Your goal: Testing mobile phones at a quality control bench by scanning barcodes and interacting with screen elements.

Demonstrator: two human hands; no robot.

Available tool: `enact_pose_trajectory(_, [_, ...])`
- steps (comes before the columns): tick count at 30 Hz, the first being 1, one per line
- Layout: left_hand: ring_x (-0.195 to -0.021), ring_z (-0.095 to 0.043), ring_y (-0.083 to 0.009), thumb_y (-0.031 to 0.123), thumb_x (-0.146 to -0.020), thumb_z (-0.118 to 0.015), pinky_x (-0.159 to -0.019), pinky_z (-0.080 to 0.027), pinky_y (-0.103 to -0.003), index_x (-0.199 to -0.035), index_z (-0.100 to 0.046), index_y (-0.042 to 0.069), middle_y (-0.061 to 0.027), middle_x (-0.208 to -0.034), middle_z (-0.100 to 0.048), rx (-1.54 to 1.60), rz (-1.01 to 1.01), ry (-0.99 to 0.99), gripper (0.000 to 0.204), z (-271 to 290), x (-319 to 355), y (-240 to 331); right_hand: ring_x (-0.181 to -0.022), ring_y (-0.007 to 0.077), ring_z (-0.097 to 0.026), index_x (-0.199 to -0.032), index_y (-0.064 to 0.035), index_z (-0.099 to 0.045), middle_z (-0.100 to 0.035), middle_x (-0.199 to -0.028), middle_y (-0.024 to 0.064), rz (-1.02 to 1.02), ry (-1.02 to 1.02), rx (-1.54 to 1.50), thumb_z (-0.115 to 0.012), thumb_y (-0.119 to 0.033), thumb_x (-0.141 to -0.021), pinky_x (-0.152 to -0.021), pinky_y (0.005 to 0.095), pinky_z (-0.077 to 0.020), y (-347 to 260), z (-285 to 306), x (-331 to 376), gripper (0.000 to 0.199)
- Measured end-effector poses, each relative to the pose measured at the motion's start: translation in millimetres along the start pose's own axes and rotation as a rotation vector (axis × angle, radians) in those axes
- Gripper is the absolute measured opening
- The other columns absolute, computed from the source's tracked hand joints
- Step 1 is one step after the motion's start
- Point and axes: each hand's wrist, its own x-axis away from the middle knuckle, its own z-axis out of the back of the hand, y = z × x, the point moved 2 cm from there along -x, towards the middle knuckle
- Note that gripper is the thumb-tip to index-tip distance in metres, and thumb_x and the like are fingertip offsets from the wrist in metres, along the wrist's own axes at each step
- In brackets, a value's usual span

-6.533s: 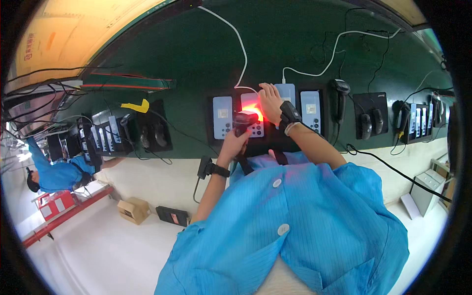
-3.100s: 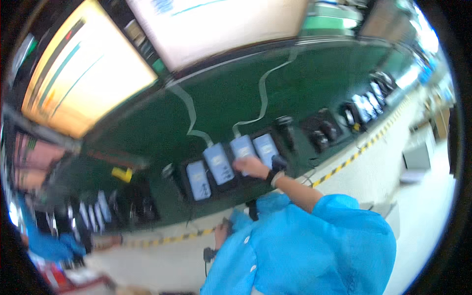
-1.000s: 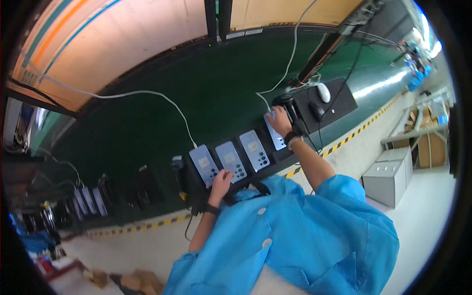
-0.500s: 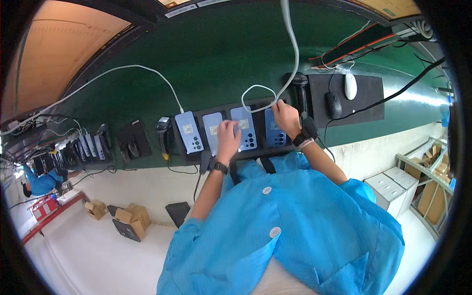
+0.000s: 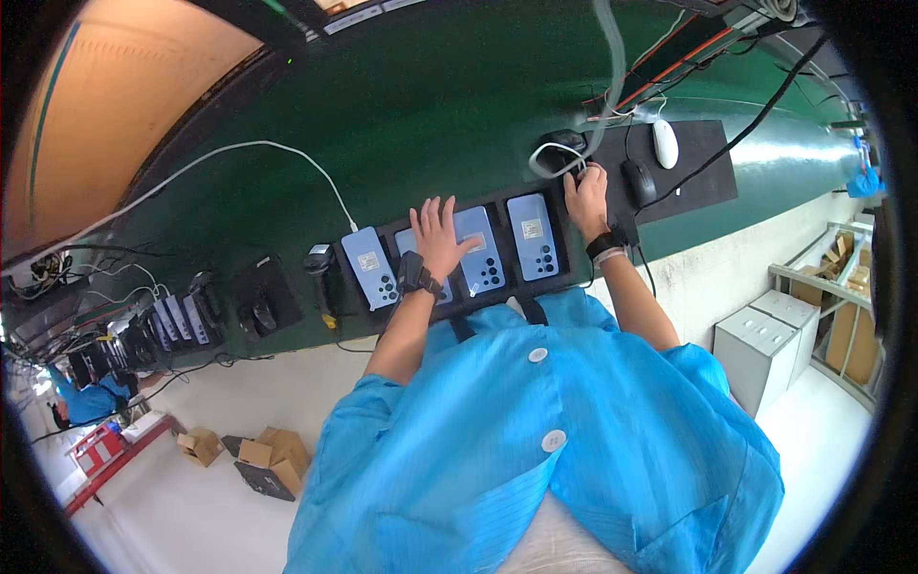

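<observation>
- At the far left, a row of dark devices stands on the green surface, with cardboard boxes on the floor below.
- A black pad carrying a dark mouse lies nearer the middle, just beside a black handheld scanner.
- A black tray holds four light-blue phones lying back-up in a row; a white cable runs to the leftmost phone.
- The left hand lies flat with its fingers spread open, resting across the second phone and touching the third phone; it grips nothing.
- The fourth phone lies untouched between the hands.
- The right hand sits at the tray's right end, its fingers curled around a looped white cable beside a black holder.
- Further right, a black mat carries a white mouse and a black mouse.
- White boxes stand on the floor at the right.
</observation>
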Motion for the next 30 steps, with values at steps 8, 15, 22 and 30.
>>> enact_pose_trajectory(8, [-0.129,-0.032,-0.0327,0.07,-0.067,-0.06,-0.111,-0.01,-0.055,-0.137,-0.036,0.008,-0.0162,-0.132,-0.042,-0.057,-0.087,0.077,0.097,-4.2,3.6,-11.2,-0.082,0.0478,-0.06,-0.11,0.001,-0.035,-0.061,-0.085,0.0281,-0.374,-0.147,-0.205,-0.062,-0.016,-0.078,-0.071,0.0519,-0.0479,22.5,-23.8,-9.5,0.045])
enact_pose_trajectory(15, [-0.128,-0.032,-0.0348,0.063,-0.061,-0.07,-0.11,-0.01,-0.056,-0.137,-0.038,0.012,-0.0174,-0.134,-0.038,0.05,-0.025,-0.023,0.097,-5.1,-0.9,-13.4,-0.068,0.0318,-0.059,-0.094,-0.0043,-0.032,-0.053,-0.075,0.0189,-0.294,-0.195,-0.384,-0.061,-0.006,-0.076,-0.06,0.0409,-0.0469,-45.4,20.1,59.4,0.034])
enact_pose_trajectory(22, [-0.128,-0.03,-0.0326,0.053,-0.066,-0.074,-0.11,-0.011,-0.054,-0.135,-0.037,0.014,-0.0155,-0.131,-0.038,0.067,-0.002,0.02,0.088,-6.2,5.0,-13.7,-0.076,0.044,-0.058,-0.1,-0.0018,-0.032,-0.053,-0.079,0.023,-0.331,-0.572,-0.447,-0.061,-0.007,-0.076,-0.066,0.0465,-0.0453,-96.2,17.0,128.2,0.038])
enact_pose_trajectory(30, [-0.127,-0.032,-0.0325,0.038,-0.063,-0.081,-0.11,-0.012,-0.053,-0.134,-0.037,0.014,-0.015,-0.13,-0.04,0.081,-0.019,0.066,0.087,-1.2,5.3,-11.7,-0.072,0.0247,-0.055,-0.1,-0.0017,-0.033,-0.051,-0.08,0.0157,-0.432,-0.697,-0.49,-0.061,-0.009,-0.077,-0.06,0.0386,-0.0455,-104.8,14.7,131.9,0.036])
